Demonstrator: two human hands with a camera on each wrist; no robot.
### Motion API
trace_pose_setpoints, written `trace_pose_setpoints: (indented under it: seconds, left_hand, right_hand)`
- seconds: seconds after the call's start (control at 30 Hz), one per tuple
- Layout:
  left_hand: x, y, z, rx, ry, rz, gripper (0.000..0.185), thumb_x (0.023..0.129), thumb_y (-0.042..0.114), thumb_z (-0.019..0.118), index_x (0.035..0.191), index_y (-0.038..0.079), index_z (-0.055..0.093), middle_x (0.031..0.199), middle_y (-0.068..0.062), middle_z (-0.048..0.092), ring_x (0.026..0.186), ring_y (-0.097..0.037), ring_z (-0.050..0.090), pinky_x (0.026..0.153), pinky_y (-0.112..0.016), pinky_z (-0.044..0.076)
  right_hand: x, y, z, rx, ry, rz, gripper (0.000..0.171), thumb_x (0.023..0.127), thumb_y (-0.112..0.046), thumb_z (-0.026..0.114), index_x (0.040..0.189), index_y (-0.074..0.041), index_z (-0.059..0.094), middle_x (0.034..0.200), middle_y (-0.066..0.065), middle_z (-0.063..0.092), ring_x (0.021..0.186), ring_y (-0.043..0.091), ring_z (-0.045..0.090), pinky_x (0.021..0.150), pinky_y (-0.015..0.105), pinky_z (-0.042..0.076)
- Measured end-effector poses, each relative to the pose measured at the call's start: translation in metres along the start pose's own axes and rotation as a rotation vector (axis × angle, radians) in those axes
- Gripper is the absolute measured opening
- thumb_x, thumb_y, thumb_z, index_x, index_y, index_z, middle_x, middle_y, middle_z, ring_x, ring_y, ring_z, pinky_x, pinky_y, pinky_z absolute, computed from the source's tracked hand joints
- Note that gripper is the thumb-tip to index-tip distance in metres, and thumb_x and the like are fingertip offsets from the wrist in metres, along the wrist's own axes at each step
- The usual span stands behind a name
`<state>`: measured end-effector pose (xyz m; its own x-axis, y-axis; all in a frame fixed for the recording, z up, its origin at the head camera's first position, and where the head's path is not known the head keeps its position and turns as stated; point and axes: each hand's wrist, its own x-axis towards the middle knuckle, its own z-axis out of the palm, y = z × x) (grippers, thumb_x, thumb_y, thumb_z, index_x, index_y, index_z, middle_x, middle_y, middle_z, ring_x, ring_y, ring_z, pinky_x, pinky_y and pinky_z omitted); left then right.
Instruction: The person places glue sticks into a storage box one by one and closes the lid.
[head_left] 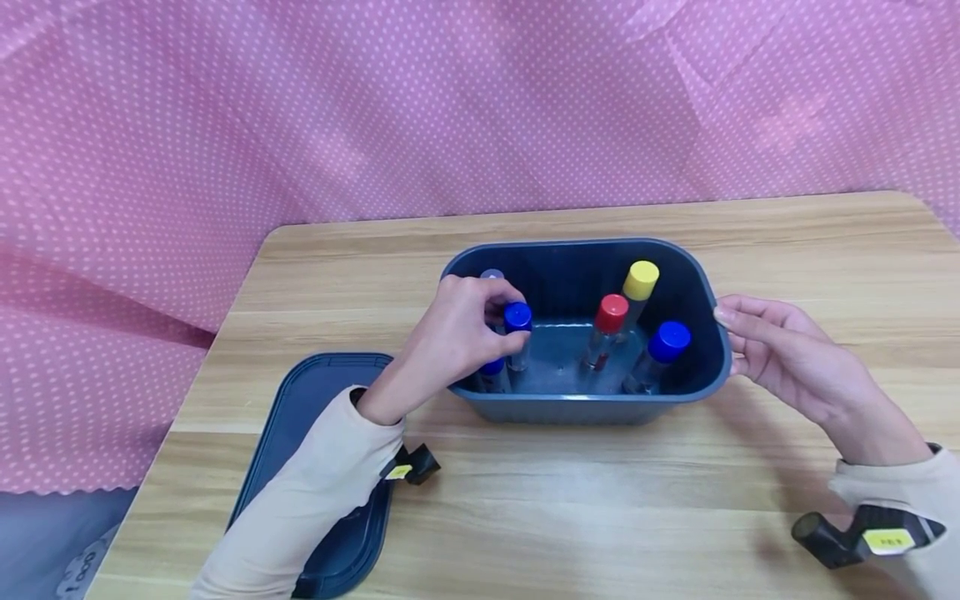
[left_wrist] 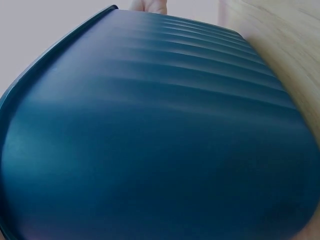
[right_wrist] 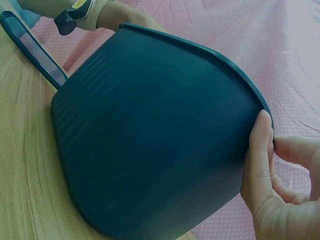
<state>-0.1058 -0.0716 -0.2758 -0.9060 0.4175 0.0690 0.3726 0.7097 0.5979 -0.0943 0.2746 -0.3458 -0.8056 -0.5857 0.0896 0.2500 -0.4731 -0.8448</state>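
A dark blue plastic bin (head_left: 577,410) stands on the table with several small clear bottles in it. Reaching over its left rim, my left hand (head_left: 457,321) pinches a blue-capped bottle (head_left: 517,317) between thumb and fingers, upright inside the bin. Partly behind that hand are another blue-capped bottle (head_left: 493,373) and a paler purple-blue cap (head_left: 491,274). At the right end my right hand (head_left: 798,358) grips the rim; the right wrist view shows its fingers (right_wrist: 260,160) against the outer wall. Bottles with red (head_left: 612,313), yellow (head_left: 641,281) and blue (head_left: 669,342) caps stand on the bin's right side.
A dark blue lid (head_left: 311,387) lies on the wooden table (head_left: 600,500) to the left, partly under my left forearm. Pink dotted cloth (head_left: 450,108) hangs along the table's back and left edges.
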Motion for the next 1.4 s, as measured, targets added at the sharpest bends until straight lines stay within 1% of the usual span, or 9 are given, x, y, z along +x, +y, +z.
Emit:
trace_pose_setpoints:
  seconds: [0.33,0.5,0.63,0.83,0.93,1.03,1.17,1.33,1.4]
  left_hand:
    - [-0.002,-0.002,-0.001,0.011,0.015,0.003,0.030,0.082,0.014,0.077,0.109,0.004,0.070,0.108,-0.011,0.070,0.094,-0.021,0.070,0.085,-0.030,0.057]
    - [-0.006,-0.003,-0.002,0.017,0.049,0.034,0.031,0.084,0.015,0.075,0.112,0.003,0.069,0.112,-0.012,0.069,0.097,-0.023,0.069,0.086,-0.032,0.057]
    - [-0.020,0.001,-0.011,-0.004,0.143,0.083,0.033,0.086,0.016,0.073,0.115,0.002,0.067,0.115,-0.012,0.068,0.102,-0.024,0.067,0.090,-0.035,0.055]
    - [-0.061,-0.003,-0.037,0.036,0.359,0.126,0.028,0.085,0.015,0.073,0.111,0.004,0.070,0.110,-0.009,0.071,0.099,-0.021,0.069,0.088,-0.036,0.056]
    - [-0.083,-0.019,-0.044,0.065,0.441,0.101,0.023,0.083,0.013,0.075,0.104,0.004,0.072,0.102,-0.007,0.073,0.091,-0.018,0.071,0.082,-0.030,0.057]
    - [-0.102,-0.039,-0.047,0.078,0.487,0.049,0.019,0.082,0.010,0.076,0.099,0.005,0.074,0.095,-0.005,0.074,0.085,-0.017,0.072,0.077,-0.015,0.054]
    - [-0.124,-0.064,-0.049,0.093,0.492,-0.058,0.016,0.083,0.009,0.074,0.098,0.007,0.074,0.091,-0.006,0.075,0.082,-0.021,0.073,0.073,0.000,0.046]
    - [-0.148,-0.089,-0.047,0.117,0.496,-0.189,0.014,0.084,0.010,0.073,0.098,0.008,0.074,0.090,-0.008,0.074,0.079,0.002,0.067,0.072,0.001,0.044]
    - [-0.157,-0.098,-0.043,0.138,0.498,-0.237,0.015,0.083,0.010,0.074,0.097,0.007,0.074,0.089,-0.008,0.074,0.077,0.005,0.066,0.069,0.001,0.045]
  right_hand:
    - [0.002,0.001,0.001,-0.033,0.011,0.006,0.042,0.104,0.002,0.022,0.115,0.000,0.062,0.102,0.006,0.069,0.087,0.015,0.067,0.070,0.026,0.058]
    - [0.004,0.001,0.002,-0.008,-0.008,0.006,0.042,0.103,0.003,0.021,0.115,0.002,0.062,0.103,0.008,0.069,0.087,0.016,0.068,0.070,0.027,0.059]
    - [0.006,0.001,0.003,0.019,-0.031,0.005,0.044,0.103,0.005,0.020,0.116,0.003,0.062,0.105,0.009,0.070,0.089,0.017,0.069,0.071,0.028,0.059]
    - [0.008,0.001,0.004,0.031,-0.030,-0.002,0.044,0.102,0.006,0.020,0.116,0.004,0.062,0.104,0.010,0.070,0.089,0.017,0.069,0.071,0.028,0.059]
    - [0.008,0.000,0.003,0.018,-0.019,0.001,0.044,0.103,0.005,0.021,0.116,0.003,0.062,0.104,0.009,0.070,0.089,0.017,0.068,0.071,0.028,0.059]
    - [0.007,-0.001,0.002,-0.004,0.001,0.001,0.043,0.103,0.004,0.022,0.116,0.002,0.063,0.104,0.008,0.070,0.089,0.016,0.068,0.070,0.027,0.058]
    - [0.004,-0.001,0.001,-0.039,0.031,-0.004,0.043,0.103,0.002,0.022,0.116,0.000,0.064,0.104,0.007,0.070,0.089,0.016,0.068,0.069,0.026,0.058]
    - [0.002,-0.001,0.000,-0.042,0.045,-0.001,0.044,0.104,0.001,0.022,0.116,0.000,0.064,0.103,0.007,0.070,0.088,0.016,0.067,0.069,0.025,0.058]
    - [0.002,-0.001,0.000,-0.033,0.042,0.004,0.044,0.104,0.001,0.022,0.116,0.001,0.063,0.103,0.008,0.070,0.087,0.016,0.067,0.070,0.026,0.058]
